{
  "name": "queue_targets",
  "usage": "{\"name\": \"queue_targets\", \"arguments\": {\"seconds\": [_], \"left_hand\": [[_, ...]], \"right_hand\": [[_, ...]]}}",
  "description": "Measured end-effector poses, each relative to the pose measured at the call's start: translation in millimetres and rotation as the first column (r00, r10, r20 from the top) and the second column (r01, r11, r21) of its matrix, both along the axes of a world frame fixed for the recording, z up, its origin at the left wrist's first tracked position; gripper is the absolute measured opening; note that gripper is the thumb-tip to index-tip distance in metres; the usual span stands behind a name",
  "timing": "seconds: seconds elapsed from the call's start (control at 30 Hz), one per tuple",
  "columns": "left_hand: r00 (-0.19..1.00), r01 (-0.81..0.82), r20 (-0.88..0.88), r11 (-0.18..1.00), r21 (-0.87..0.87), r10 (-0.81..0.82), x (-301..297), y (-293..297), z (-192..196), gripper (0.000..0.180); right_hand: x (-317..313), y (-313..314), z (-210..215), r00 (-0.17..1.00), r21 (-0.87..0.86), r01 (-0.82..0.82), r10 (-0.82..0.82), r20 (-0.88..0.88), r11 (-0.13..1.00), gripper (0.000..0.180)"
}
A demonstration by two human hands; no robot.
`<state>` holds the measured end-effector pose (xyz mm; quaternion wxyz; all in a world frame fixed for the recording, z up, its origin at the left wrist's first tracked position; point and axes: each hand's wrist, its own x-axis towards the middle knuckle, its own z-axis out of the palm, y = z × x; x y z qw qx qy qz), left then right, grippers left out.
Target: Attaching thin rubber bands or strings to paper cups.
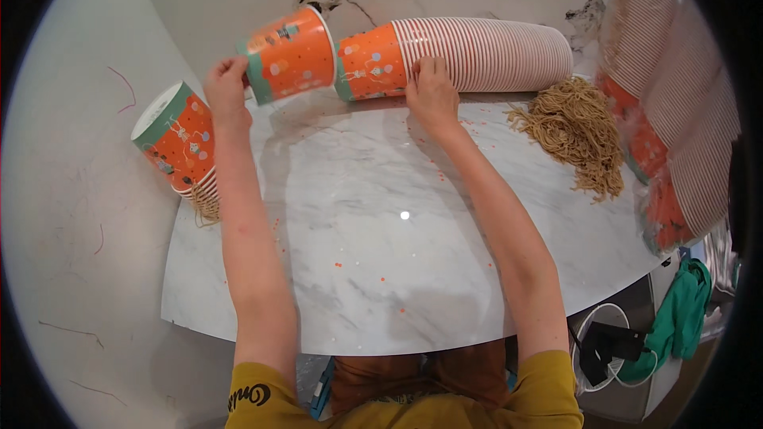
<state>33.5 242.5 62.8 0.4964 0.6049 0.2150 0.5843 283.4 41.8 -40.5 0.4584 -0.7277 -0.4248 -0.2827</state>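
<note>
My left hand (229, 89) grips a single orange paper cup (296, 56) by its green base end. The cup is tilted on its side, its white rim facing right, and slightly blurred. Just right of it a long stack of nested paper cups (485, 56) lies along the far part of the table, bases to the left. My right hand (434, 97) has its fingers curled against the near side of this stack, by the rim of the leftmost cup. Beside my left forearm, a short stack of the same cups (184, 131) stands upside down, with tan strings by its rims.
A heap of tan strings (576, 131) lies at the table's right. Beyond it are more cup stacks in clear plastic bags (668, 87). Orange bits dot the marbled tabletop (373, 183). Below right are a white bin (592, 326) and green cloth (683, 302).
</note>
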Motion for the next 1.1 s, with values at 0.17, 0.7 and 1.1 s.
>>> {"name": "queue_targets", "arguments": {"seconds": [0.17,0.7,1.1], "left_hand": [[0.997,0.068,0.004,0.952,0.297,-0.073,1,-79,47,0.011],[0.682,0.730,0.504,0.450,-0.514,-0.529,-51,-83,-87,0.027],[0.820,0.474,0.192,0.450,-0.757,-0.539,-40,-114,-108,0.016]], "right_hand": [[-3,-7,-12,0.999,0.012,-0.015,0.015,-0.028,1.000,0.021],[-73,-95,33,0.060,0.539,-0.559,0.678,-0.732,0.631,0.053],[-72,-97,37,0.343,0.505,-0.413,0.643,-0.685,0.758,0.035]]}}
